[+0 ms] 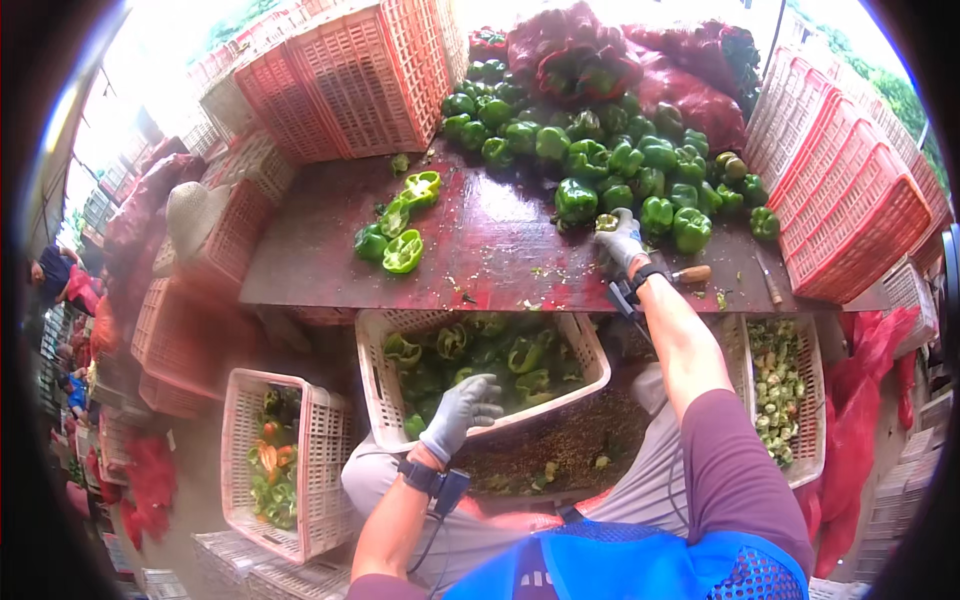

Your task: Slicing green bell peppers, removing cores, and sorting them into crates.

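Observation:
My right hand point(622, 238), in a grey glove, is stretched to the front edge of a pile of green bell peppers point(627, 160). Its fingers are closed on a small yellowish-green pepper piece point(606, 222), partly hidden by the glove. My gloved left hand point(464, 412) holds nothing and hovers, fingers apart, over the near rim of a pale crate point(590, 345) of pepper halves. Right of my right wrist lies a wooden handle point(692, 274). Farther right on the tabletop is a knife point(769, 280). Cut pepper halves point(404, 251) lie on the table's left.
Stacked pink crates point(350, 85) stand at the table's point(500, 270) back left, and more crates point(845, 190) at its right. Red mesh sacks point(690, 95) lie behind the peppers. Below stand a crate point(300, 450) of coloured pepper pieces and another point(815, 400) of pepper cores.

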Available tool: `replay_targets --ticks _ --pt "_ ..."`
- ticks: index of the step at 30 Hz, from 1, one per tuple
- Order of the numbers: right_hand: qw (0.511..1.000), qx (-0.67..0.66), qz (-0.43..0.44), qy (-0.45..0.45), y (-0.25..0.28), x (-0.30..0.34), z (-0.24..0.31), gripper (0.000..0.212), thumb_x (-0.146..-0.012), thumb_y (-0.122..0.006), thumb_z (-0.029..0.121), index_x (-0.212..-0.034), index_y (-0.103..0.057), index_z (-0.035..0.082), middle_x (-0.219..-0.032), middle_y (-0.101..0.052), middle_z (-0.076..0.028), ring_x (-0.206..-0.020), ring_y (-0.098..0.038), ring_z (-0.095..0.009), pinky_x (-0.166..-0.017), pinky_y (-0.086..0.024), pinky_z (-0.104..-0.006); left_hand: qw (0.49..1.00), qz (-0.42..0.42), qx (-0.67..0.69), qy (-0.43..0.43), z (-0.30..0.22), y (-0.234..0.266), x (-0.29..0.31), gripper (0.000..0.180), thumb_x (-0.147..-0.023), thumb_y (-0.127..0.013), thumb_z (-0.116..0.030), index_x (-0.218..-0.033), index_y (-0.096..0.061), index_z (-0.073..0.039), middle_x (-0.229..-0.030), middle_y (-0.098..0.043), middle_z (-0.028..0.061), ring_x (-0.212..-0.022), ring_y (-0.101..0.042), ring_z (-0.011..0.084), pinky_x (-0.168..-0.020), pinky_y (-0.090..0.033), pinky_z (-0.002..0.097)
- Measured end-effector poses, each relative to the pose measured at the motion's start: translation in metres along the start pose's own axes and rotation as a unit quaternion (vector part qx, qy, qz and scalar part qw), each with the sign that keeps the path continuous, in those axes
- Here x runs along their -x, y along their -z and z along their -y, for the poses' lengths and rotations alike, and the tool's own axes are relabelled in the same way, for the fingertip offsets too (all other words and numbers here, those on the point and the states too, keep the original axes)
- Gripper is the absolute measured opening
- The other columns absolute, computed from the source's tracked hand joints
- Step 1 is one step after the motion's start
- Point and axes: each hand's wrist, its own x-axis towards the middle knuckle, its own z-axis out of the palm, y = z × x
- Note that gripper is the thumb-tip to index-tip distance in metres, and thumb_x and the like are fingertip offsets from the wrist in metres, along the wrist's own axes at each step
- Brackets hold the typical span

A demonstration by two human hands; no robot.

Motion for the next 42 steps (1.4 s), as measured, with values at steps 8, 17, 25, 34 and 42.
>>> replay_targets --ticks 8,17,25,34,42 --pt "0.914 -0.387 0.09 -0.079 0.019 0.011 -0.014 0.066 -0.081 -0.073 0.009 -0.14 -0.043 0.011 -0.124 -0.06 -0.015 -0.106 -0.064 -0.026 -0.085 -0.057 -0.0416 0.981 0.055 0.182 -0.03 -0.017 -0.025 -0.036 0.048 -0.107 -0.054 -0.041 -0.144 -0.053 -0.01 -0.133 -0.063 0.0132 -0.103 -0.07 0.0271 -0.085 -0.057 0.0411" --pt "0.615 -0.673 0.408 -0.046 -0.018 0.174 0.085 0.054 -0.092 -0.057 0.008 -0.144 -0.044 0.014 -0.129 -0.06 -0.009 -0.114 -0.063 -0.023 -0.096 -0.058 -0.0428 0.928 0.068 0.33 -0.159 -0.063 -0.052 -0.045 0.083 -0.099 -0.054 -0.067 -0.161 -0.028 -0.018 -0.158 -0.037 0.0149 -0.123 -0.06 0.0325 -0.103 -0.052 0.0517" --pt "0.9 -0.218 0.236 0.295 -0.044 0.284 0.145 0.042 -0.093 -0.064 0.013 -0.132 -0.057 0.002 -0.123 -0.065 -0.019 -0.113 -0.064 -0.03 -0.097 -0.052 -0.0401 0.861 -0.069 0.388 -0.322 -0.069 -0.043 0.02 0.051 -0.1 -0.061 -0.043 -0.14 -0.052 -0.011 -0.124 -0.063 0.0111 -0.114 -0.063 0.0239 -0.1 -0.053 0.0397" --pt "0.908 -0.181 0.248 0.284 -0.065 0.323 0.116 0.047 -0.093 -0.071 0.012 -0.135 -0.053 0.001 -0.12 -0.069 -0.021 -0.109 -0.069 -0.027 -0.092 -0.054 -0.039 0.827 -0.421 0.006 -0.372 -0.034 -0.07 0.032 0.06 -0.086 -0.084 -0.019 -0.134 -0.051 -0.005 -0.125 -0.054 0.014 -0.117 -0.057 0.0254 -0.103 -0.048 0.0368" --pt "0.891 -0.145 0.264 0.341 -0.077 0.314 0.125 0.055 -0.087 -0.074 0.007 -0.138 -0.051 0.008 -0.122 -0.067 -0.023 -0.111 -0.069 -0.036 -0.091 -0.056 -0.0439 0.764 -0.514 -0.082 -0.381 -0.012 -0.056 0.032 0.062 -0.082 -0.081 -0.021 -0.135 -0.053 -0.007 -0.125 -0.055 0.0187 -0.116 -0.058 0.0336 -0.102 -0.048 0.0415"
